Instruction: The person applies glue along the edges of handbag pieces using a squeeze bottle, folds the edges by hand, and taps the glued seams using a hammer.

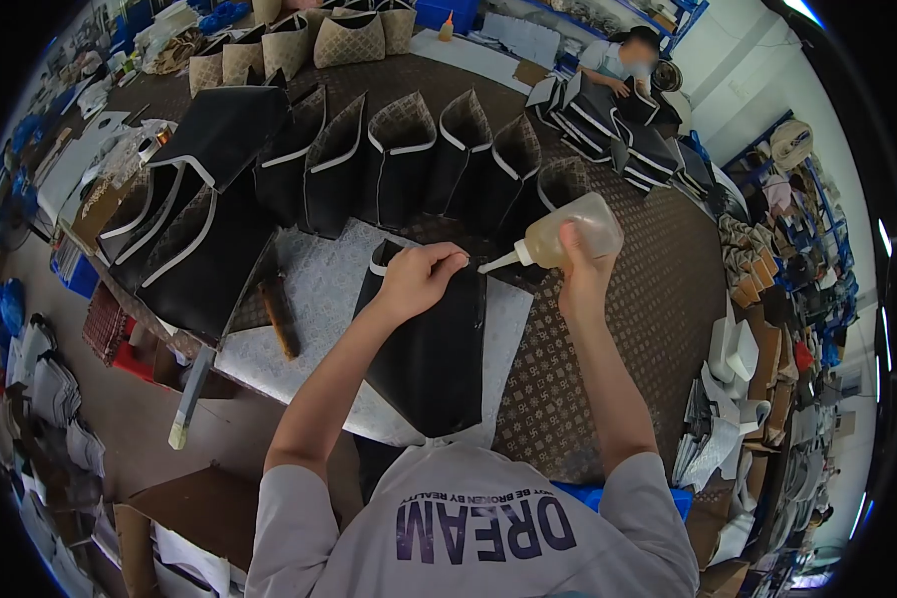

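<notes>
A black bag piece (pixel 429 359) lies on a pale patterned sheet (pixel 319 289) in front of me. My left hand (pixel 424 277) pinches its far edge, fingers pressed together. A translucent squeeze bottle (pixel 574 231) with yellowish liquid is held tilted in my right hand (pixel 585 269). Its white nozzle points left, with the tip close to the piece's far right corner, just right of my left fingertips. Whether the tip touches the piece I cannot tell.
Several black bags (pixel 399 169) with white trim stand behind the sheet, more at the left. A brown-handled tool (pixel 279 317) lies left of the piece. Beige bags (pixel 349 40) stand at the back. A co-worker (pixel 623 65) sits at the far right beside stacked black pieces (pixel 588 120).
</notes>
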{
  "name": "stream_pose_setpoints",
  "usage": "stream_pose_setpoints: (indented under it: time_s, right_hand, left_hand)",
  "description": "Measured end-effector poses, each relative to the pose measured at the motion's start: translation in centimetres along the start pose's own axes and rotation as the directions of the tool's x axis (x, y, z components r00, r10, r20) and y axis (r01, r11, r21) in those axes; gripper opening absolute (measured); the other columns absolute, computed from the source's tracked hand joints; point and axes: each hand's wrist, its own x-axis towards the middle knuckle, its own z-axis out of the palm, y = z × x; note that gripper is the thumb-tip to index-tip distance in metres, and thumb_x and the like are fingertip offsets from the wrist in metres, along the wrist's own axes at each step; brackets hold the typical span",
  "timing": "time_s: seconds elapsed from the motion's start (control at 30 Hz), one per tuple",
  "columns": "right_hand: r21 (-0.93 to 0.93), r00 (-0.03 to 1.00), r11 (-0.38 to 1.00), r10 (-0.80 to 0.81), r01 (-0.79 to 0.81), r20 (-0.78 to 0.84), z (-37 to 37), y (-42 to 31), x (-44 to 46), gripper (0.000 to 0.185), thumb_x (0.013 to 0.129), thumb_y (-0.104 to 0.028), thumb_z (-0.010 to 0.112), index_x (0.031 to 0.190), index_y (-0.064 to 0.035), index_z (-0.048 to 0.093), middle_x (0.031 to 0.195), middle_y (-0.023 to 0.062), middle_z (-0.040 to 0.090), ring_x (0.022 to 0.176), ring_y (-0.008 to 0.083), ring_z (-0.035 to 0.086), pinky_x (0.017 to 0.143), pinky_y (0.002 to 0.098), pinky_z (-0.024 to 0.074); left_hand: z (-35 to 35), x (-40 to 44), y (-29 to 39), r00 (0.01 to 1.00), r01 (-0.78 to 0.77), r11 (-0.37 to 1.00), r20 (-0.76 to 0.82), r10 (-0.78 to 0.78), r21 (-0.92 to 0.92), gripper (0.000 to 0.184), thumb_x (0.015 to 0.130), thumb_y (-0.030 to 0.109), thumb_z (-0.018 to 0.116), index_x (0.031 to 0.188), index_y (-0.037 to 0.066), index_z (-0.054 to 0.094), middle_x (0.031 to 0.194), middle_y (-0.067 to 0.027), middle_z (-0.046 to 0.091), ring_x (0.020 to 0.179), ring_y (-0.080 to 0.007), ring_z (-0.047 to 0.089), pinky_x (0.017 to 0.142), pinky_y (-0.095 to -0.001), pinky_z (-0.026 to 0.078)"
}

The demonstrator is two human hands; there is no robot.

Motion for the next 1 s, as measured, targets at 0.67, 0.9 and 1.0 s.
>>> stream_pose_setpoints:
  time_s: [0.67,0.9,1.0]
  right_hand:
    - [-0.261,0.997,0.964,0.063,-0.052,0.035,-1.1,-1.6,-6.4,0.08,0.077,-0.018,0.083,0.136,-0.0038,0.03,0.127,0.0132,0.045,0.117,0.0218,0.05,0.1,0.0361,0.0439]
    - [-0.219,0.992,0.969,0.103,-0.116,-0.07,-2.6,-0.7,-9.1,0.082,0.078,-0.021,0.083,0.137,-0.0038,0.03,0.127,0.0127,0.046,0.116,0.0207,0.05,0.101,0.0347,0.0426]
    - [-0.232,0.988,0.962,0.125,-0.142,-0.088,-3.3,-0.1,-10.5,0.083,0.077,-0.021,0.084,0.137,-0.0037,0.03,0.127,0.0125,0.045,0.116,0.0206,0.05,0.101,0.0344,0.0426]
  left_hand:
    - [0.2,2.7,-2.3,0.984,0.078,0.996,-0.165,-0.071,0.036,0.019,0.09,0.026,0.064,0.096,0.01,0.072,0.072,-0.0136,0.066,0.066,-0.0298,0.065,0.061,-0.0375,0.049]
    - [0.1,3.2,-3.4,0.979,0.081,0.996,-0.192,-0.074,0.03,0.02,0.091,0.025,0.064,0.098,0.008,0.072,0.071,-0.011,0.067,0.063,-0.0223,0.063,0.061,-0.0331,0.048]
    - [-0.4,3.2,-3.0,0.978,0.118,0.992,-0.177,-0.108,0.046,0.022,0.093,0.023,0.063,0.101,0.004,0.07,0.074,-0.0088,0.068,0.063,-0.0125,0.06,0.062,-0.0275,0.047]
